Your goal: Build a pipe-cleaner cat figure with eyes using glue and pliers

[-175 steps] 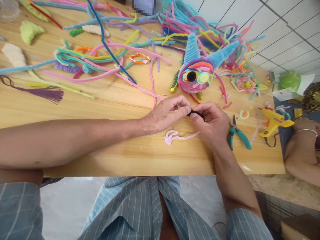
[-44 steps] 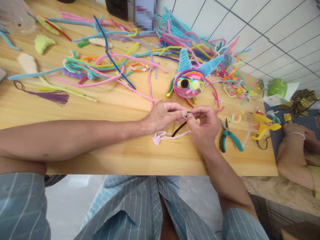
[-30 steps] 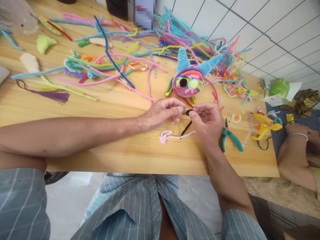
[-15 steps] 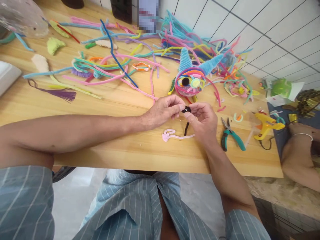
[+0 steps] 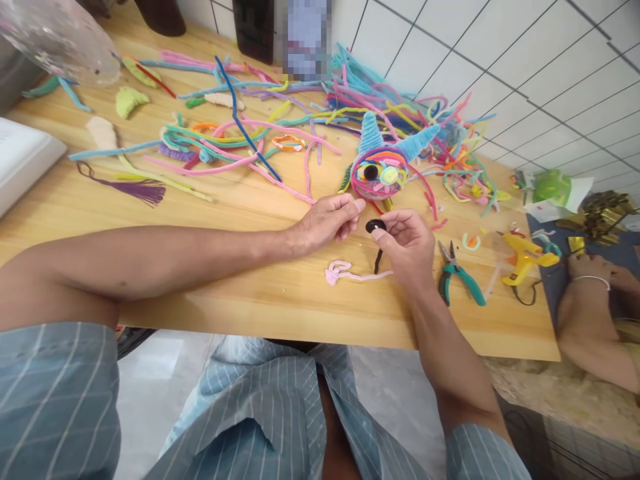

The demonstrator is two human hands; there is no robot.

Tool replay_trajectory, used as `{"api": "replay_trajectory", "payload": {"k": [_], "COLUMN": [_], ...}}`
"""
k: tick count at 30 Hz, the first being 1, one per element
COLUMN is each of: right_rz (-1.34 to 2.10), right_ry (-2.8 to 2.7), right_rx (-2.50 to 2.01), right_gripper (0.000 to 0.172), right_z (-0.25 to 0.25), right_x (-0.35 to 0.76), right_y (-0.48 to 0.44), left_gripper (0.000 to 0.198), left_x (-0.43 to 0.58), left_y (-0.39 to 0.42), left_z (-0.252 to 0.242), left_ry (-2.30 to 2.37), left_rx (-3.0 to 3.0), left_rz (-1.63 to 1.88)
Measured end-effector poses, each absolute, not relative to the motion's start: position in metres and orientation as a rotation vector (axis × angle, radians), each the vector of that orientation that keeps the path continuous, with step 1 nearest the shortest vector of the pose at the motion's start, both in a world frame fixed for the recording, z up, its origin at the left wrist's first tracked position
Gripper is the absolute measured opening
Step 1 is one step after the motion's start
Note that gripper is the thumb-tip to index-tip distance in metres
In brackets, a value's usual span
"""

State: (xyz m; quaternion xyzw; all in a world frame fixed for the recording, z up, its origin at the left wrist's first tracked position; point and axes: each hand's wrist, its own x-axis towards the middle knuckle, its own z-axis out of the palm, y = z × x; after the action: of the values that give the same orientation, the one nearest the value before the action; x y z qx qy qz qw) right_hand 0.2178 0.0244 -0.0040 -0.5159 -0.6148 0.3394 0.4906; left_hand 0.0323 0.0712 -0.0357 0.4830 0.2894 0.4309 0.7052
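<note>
My right hand pinches a black pipe cleaner rolled into a small flat coil, its loose tail hanging down to the table. My left hand rests just left of the coil with fingers curled loosely, a small gap between its fingertips and the coil. Below the hands lies a pale pink pipe cleaner with a looped end. Just beyond the hands sits a multicoloured pipe-cleaner figure with two blue horns and a black eye.
Many coloured pipe cleaners are strewn over the wooden table. Teal-handled pliers and a yellow glue gun lie to the right. A purple tassel lies left. Another person's arm is at the right edge.
The black pipe cleaner has been wound from a straight piece into a tight coil. My left hand has just let go of it and drawn slightly away; my right hand keeps it.
</note>
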Motion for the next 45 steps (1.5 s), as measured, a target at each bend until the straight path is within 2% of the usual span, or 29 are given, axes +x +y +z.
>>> {"api": "replay_trajectory", "payload": {"k": [3, 8, 18, 26, 30, 36, 42, 45], "right_rz": [0.877, 0.888, 0.914, 0.638, 0.527, 0.663, 0.723, 0.715], "right_ry": [-1.491, -1.467, -1.516, -1.610, -1.640, -1.564, -1.475, -1.440], "right_rx": [-1.267, -1.283, -1.211, -1.244, -1.247, -1.169, -1.231, -1.315], "right_gripper": [0.027, 0.028, 0.025, 0.012, 0.017, 0.022, 0.013, 0.019], "right_z": [-0.004, -0.004, -0.007, -0.007, -0.001, 0.002, 0.014, 0.024], "right_x": [0.219, 0.223, 0.229, 0.228, 0.222, 0.216, 0.211, 0.207], "right_y": [0.025, 0.025, 0.028, 0.022, 0.019, 0.020, 0.017, 0.014], "left_gripper": [0.062, 0.048, 0.037, 0.038, 0.037, 0.043, 0.044, 0.049], "left_x": [0.030, 0.027, 0.026, 0.026, 0.025, 0.026, 0.026, 0.025], "left_y": [0.073, 0.075, 0.064, 0.058, 0.058, 0.061, 0.057, 0.055], "left_z": [-0.032, -0.030, -0.016, -0.013, -0.013, -0.008, -0.001, 0.004], "left_ry": [0.672, 0.627, 0.657, 0.652, 0.649, 0.610, 0.587, 0.577], "left_rx": [1.162, 1.160, 1.277, 1.234, 1.176, 1.047, 0.979, 0.995], "left_rz": [0.989, 1.039, 0.922, 0.969, 0.964, 0.992, 0.997, 0.988]}}
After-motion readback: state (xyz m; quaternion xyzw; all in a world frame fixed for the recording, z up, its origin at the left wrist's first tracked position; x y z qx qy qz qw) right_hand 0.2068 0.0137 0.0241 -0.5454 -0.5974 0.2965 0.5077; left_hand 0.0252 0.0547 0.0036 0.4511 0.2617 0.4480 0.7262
